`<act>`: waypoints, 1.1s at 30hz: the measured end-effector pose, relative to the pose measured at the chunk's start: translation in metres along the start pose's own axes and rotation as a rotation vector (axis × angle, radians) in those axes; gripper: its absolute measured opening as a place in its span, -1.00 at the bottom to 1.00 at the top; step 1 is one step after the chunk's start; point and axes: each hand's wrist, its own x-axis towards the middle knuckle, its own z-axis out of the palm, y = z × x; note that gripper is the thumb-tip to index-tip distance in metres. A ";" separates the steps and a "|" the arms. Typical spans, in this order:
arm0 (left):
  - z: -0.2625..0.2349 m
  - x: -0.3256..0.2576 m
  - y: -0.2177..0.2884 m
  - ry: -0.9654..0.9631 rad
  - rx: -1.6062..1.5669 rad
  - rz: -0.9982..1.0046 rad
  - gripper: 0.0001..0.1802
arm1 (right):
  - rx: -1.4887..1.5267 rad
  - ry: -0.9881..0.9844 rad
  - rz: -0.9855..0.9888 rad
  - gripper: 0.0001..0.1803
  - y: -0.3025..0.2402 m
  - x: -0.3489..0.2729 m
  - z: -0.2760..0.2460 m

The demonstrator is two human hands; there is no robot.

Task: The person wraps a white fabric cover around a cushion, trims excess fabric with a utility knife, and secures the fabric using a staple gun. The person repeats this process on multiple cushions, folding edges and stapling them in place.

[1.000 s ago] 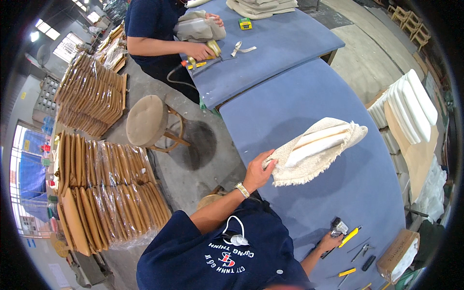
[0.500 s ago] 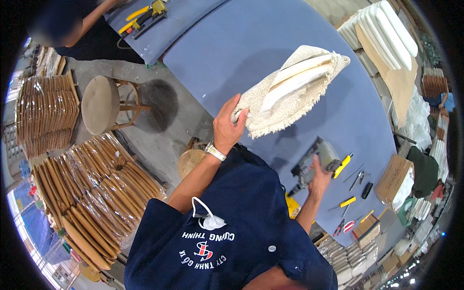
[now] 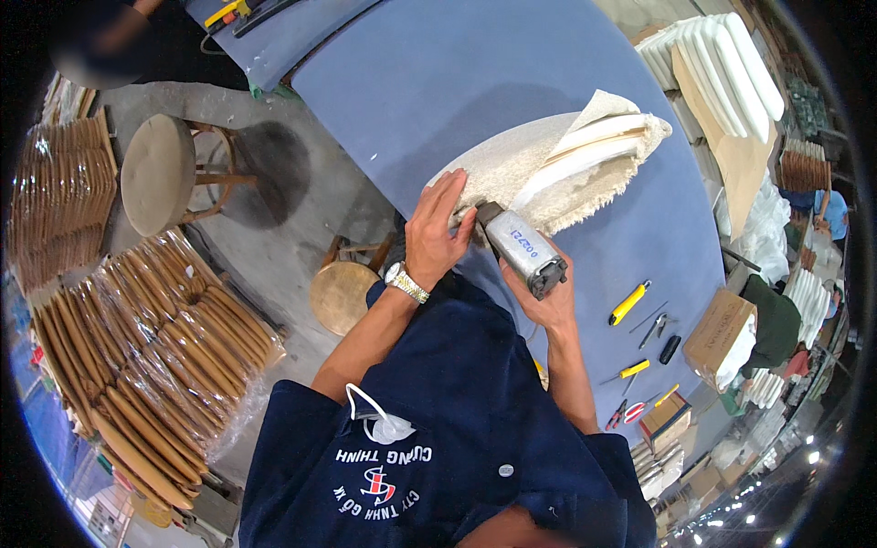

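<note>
Cushion (image 3: pixel 548 169), cream and fuzzy, lying on the blue table (image 3: pixel 438 82) just ahead of the chest, its cover gaping at the far end and showing pale padding inside. Left hand (image 3: pixel 437 233) pressing flat on the near edge of the cushion, fingers (image 3: pixel 449 196) spread and stretched out, gripping nothing, a metal watch (image 3: pixel 406 281) sitting on the wrist. Right hand (image 3: pixel 541 301) wrapping closed around a grey metal tool (image 3: pixel 521 248), cylinder-shaped, its nose touching the cushion edge just beside the left fingertips. Lying further right on the table: a yellow-handled knife (image 3: pixel 628 303), scissors (image 3: pixel 654 327), a small black object (image 3: pixel 670 349), another yellow-handled tool (image 3: pixel 627 371) and red-handled pliers (image 3: pixel 639 408). Resting near the table's right edge, a brown cardboard box (image 3: pixel 720 331) and a smaller open box (image 3: pixel 664 420). Stacking up at the far right, white cushion pads (image 3: pixel 722 64). Standing on the floor to the left, a round padded stool (image 3: pixel 160 173) and a smaller wooden stool (image 3: pixel 343 297) close to the left forearm. Piling up at the left, curved wooden parts wrapped in clear plastic (image 3: pixel 155 347). Showing at the top left, another person (image 3: pixel 100 41) at a second blue table (image 3: pixel 265 32).
</note>
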 end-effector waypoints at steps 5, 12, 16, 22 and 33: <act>-0.003 0.002 -0.001 -0.015 -0.001 0.012 -0.35 | -0.030 -0.042 0.048 -0.61 0.003 0.001 0.003; -0.002 0.000 -0.002 -0.043 -0.013 -0.018 -0.29 | -0.006 -0.089 0.075 -0.52 -0.001 0.008 0.003; -0.005 0.000 -0.004 -0.090 -0.026 -0.024 -0.22 | -0.039 -0.159 0.066 -0.52 0.003 0.013 0.000; -0.016 -0.001 0.002 -0.204 -0.071 -0.059 -0.08 | -0.111 -0.166 0.028 -0.62 -0.002 0.012 0.005; -0.016 0.004 -0.003 -0.213 -0.068 -0.022 -0.10 | -0.107 0.008 -0.088 -0.53 0.001 -0.001 0.021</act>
